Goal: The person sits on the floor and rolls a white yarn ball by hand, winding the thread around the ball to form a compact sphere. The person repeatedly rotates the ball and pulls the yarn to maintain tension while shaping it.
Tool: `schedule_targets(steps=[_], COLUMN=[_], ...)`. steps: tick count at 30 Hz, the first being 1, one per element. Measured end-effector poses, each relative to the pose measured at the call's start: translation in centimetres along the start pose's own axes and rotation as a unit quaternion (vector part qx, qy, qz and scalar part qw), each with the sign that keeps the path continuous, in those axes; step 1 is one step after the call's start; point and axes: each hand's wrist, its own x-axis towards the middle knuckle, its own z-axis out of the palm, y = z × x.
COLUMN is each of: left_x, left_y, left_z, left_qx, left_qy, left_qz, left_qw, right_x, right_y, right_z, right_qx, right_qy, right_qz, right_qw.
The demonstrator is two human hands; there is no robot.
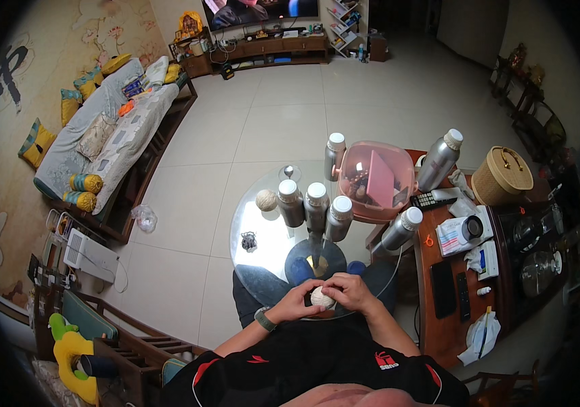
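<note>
My left hand [296,303], with a wristband at the wrist, curls around one side of a small cream ball that looks wound from string [322,299]. From the other side, the fingers of my right hand [351,291] press on its top. Both hands are at the near edge of a round glass table [243,213]. A larger ball of cream twine [266,200] rests farther off on the glass. Beside it stand three silver metal bottles with white caps [316,209]. A small dark crumpled object [248,241] lies to the left.
A pink lidded plastic box [371,212] stands at the table's right back, with another silver bottle [334,157] beside it. On the wooden side table [430,274] are a black phone [443,290], a remote control [463,296] and a woven basket [501,178]. A sofa [111,137] stands left.
</note>
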Motion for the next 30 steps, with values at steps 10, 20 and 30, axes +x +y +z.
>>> schedule_targets(steps=[10, 20, 30], left_x=[0.0, 0.1, 0.0], left_y=[0.7, 0.9, 0.9], left_z=[0.5, 0.3, 0.4], left_qx=[-0.106, -0.202, -0.228], left_qy=[-0.036, 0.015, 0.062], left_qz=[-0.026, 0.044, 0.046], left_qw=[0.993, 0.978, 0.971], right_x=[-0.1, -0.3, -0.2], right_y=[0.6, 1.0, 1.6], right_z=[0.0, 0.6, 0.8], right_qx=[0.011, 0.022, 0.014], right_qy=[0.064, 0.089, 0.09], right_qz=[0.051, 0.11, 0.118], right_qw=[0.997, 0.99, 0.989])
